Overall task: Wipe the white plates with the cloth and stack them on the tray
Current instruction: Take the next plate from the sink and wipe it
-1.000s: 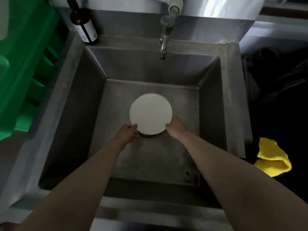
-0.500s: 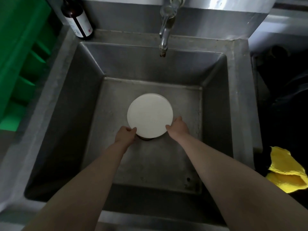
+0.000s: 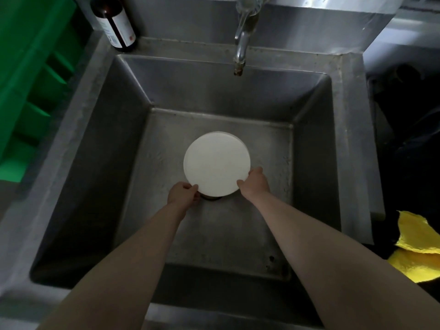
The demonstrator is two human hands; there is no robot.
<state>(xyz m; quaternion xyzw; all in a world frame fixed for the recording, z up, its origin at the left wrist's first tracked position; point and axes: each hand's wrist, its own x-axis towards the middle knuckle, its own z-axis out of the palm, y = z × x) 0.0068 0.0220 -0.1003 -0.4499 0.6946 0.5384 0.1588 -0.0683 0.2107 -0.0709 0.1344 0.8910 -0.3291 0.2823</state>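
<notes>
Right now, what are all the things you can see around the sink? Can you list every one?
plate stack: white, round, at least two by the edges, exact count unclear; on the sink floor, over the drain.
sink: one, grey steel, deep, fills the middle.
tap: one, silver, at the back, above the basin.
bottle: one, dark brown with a white label, back left corner of the rim.
crate: green, left of the sink.
cloth: yellow, crumpled, right of the sink.
left hand: grips the stack's near left edge.
right hand: grips its near right edge.
</notes>
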